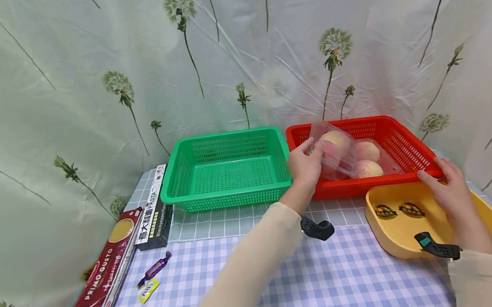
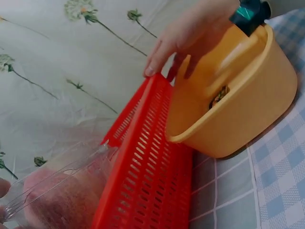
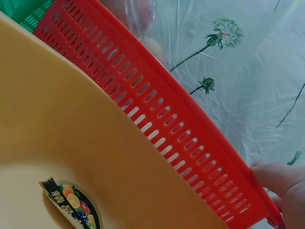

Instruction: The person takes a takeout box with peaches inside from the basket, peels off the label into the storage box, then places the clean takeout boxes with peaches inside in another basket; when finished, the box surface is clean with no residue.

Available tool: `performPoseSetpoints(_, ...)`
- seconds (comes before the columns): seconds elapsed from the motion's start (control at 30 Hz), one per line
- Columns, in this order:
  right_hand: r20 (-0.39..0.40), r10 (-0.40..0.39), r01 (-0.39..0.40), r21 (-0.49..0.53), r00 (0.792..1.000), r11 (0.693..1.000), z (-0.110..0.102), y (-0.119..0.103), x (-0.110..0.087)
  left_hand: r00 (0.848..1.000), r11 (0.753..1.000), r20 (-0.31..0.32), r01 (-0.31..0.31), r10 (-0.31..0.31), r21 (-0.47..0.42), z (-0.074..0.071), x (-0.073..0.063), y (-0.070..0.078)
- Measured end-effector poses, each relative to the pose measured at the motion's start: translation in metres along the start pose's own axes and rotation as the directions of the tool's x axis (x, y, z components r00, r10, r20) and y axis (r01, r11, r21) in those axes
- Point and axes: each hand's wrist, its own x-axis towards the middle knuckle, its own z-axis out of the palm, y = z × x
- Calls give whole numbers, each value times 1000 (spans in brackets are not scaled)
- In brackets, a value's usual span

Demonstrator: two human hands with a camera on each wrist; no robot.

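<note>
My left hand point(image 1: 304, 165) grips the edge of a clear plastic box of peaches point(image 1: 339, 149). That box is tilted over the left part of the red basket point(image 1: 349, 188); whether it touches the bottom is hidden. Beside it in the basket lie more peaches point(image 1: 369, 168), apparently in clear packaging too. With thumb and fingers my right hand point(image 1: 454, 196) holds the basket's near right corner, also seen in the right wrist view, where the thumb lies on the red rim point(image 3: 214, 131). In the left wrist view only fingertips of the left hand point(image 2: 4, 188) show.
A green basket point(image 1: 228, 195) stands left of the red one. In front of the red basket is a yellow bin point(image 1: 383, 244) with two dark stickers or labels inside. Farther left lie a pasta box point(image 1: 156, 218), a red pasta packet point(image 1: 106, 278), a purple candy point(image 1: 154, 269) and a yellow wrapper point(image 1: 149, 291).
</note>
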Motion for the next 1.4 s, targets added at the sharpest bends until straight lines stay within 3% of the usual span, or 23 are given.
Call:
performPoseSetpoints(0.13,-6,14,-14,5,1000,1000,-3,2,-4,998,994,13,-67,66,90,8,-2,-1)
performPoseSetpoints(0.3,-1,23,-23,-6,1000,1000,-5,3,-7,987,959,90,-148,130,241,13,-2,-5)
performPoseSetpoints(0.47,-2,6,-6,-2,1000,1000,-4,3,-6,979,928,167,-171,121,332,16,0,-6)
performPoseSetpoints(0.6,-7,0,0,4,1000,1000,-4,4,-4,973,892,220,-164,74,422,15,4,-4)
performPoseSetpoints(0.73,-7,-2,3,7,1000,1000,-3,4,-2,943,874,332,-159,-3,458,11,10,-2)
performPoseSetpoints(0.93,-13,4,-4,5,1000,1000,-1,3,1,878,909,462,-84,-126,408,7,19,-1)
performPoseSetpoints(1.0,-13,3,-3,3,1000,1000,0,2,1,870,922,471,-55,-143,382,8,19,-1)
performPoseSetpoints(1.13,-12,2,-2,7,1000,1000,0,2,0,880,944,461,-47,-116,327,10,15,-4)
performPoseSetpoints(1.27,-8,10,-10,11,1000,1000,1,1,0,908,972,418,-72,-29,225,7,8,-11)
performPoseSetpoints(1.33,-7,8,-8,9,1000,1000,1,0,0,919,979,394,-112,36,172,3,4,-16)
performPoseSetpoints(1.4,-4,2,-2,3,1000,1000,0,0,0,915,970,383,-195,125,147,-4,-1,-22)
